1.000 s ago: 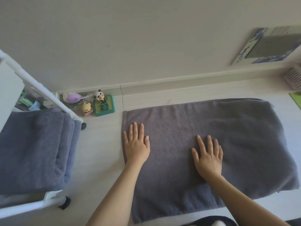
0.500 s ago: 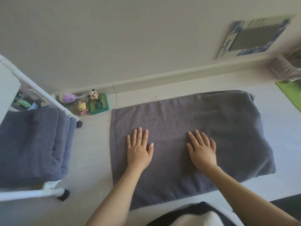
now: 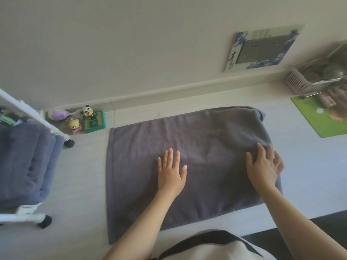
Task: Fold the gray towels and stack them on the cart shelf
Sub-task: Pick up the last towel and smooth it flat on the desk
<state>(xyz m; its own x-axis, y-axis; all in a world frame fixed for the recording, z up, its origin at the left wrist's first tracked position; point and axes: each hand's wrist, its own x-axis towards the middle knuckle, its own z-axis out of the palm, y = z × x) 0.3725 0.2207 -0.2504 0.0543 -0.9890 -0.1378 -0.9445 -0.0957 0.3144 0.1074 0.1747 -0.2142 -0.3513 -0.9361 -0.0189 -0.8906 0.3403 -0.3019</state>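
We have folded gray towels (image 3: 28,162) already stacked on the cart shelf (image 3: 24,212) at our left. One gray towel (image 3: 187,147) lies on the floor, seemingly folded once and needing more folds. Our left hand (image 3: 171,173) rests flat on its middle, fingers straight and spread. Our right hand (image 3: 262,166) sits at its right edge, fingers curling over the fabric, though we cannot tell if they grip it yet.

Towel (image 3: 187,147) flat on floor; cart (image 3: 28,113) left, holding folded towels (image 3: 28,162); toys (image 3: 84,119) between.
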